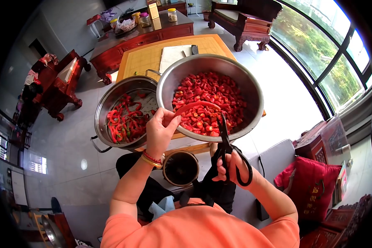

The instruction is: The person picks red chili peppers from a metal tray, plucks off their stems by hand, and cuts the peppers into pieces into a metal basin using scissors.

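My left hand [163, 128] pinches one end of a long red chili pepper [197, 105], which stretches to the right over a wide steel basin [258, 89]. Cut red chili pieces [211, 89] lie heaped in that basin. In my right hand [233, 167] is a pair of black scissors [224, 138], my fingers through the handles. Its blades point up at the free end of the chili; whether they touch it I cannot tell. Left of the basin, a steel pot [99, 120] holds whole red chilies [126, 118], some with green stems.
Both vessels rest on a wooden table [140, 58] with a white notepad [173, 56] behind them. A dark round bucket [181, 152] stands below, between my knees. A red cushion [312, 186] lies at the right, and a cabinet [144, 35] with jars is at the back.
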### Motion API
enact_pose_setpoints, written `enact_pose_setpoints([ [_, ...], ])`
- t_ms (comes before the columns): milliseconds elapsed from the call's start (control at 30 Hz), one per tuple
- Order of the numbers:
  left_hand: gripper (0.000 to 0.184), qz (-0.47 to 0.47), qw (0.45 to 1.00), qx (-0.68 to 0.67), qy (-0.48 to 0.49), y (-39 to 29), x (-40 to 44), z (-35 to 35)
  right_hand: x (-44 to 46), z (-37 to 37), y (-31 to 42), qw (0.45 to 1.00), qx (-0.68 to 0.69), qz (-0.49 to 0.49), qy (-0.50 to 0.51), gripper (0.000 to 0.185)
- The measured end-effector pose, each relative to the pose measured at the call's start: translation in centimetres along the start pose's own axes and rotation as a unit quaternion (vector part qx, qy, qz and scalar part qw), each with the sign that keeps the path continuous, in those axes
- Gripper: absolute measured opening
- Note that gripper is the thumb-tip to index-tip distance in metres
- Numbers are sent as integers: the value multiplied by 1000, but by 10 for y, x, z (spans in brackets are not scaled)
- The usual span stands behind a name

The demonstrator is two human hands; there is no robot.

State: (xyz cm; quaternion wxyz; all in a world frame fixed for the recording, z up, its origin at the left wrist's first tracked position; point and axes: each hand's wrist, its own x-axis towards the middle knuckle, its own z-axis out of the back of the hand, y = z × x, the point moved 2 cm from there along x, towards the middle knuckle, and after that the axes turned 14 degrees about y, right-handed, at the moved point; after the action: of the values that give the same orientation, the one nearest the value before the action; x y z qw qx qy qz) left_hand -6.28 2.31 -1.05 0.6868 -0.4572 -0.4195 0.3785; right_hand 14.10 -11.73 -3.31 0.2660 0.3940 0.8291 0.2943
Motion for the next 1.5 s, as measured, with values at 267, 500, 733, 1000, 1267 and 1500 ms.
enact_pose_setpoints([
  [267,11,6,996,78,42,-18,-10,-17,7,9,3,998,-28,-3,-55,43],
  [500,11,-27,994,105,34,-20,-11,-18,5,1,7,999,-11,-16,-50,44],
  [733,14,-73,983,171,-7,-20,-5,-17,-2,2,5,999,-2,-32,-30,48],
  [1000,13,-106,970,215,43,-20,-12,-29,5,5,5,998,-13,-11,-52,46],
  [1267,14,-145,944,297,-9,-23,-6,-22,-1,7,2,999,-19,-34,-11,51],
  [1500,15,-175,937,300,46,-27,-12,-38,3,7,3,997,-71,-30,-29,50],
])
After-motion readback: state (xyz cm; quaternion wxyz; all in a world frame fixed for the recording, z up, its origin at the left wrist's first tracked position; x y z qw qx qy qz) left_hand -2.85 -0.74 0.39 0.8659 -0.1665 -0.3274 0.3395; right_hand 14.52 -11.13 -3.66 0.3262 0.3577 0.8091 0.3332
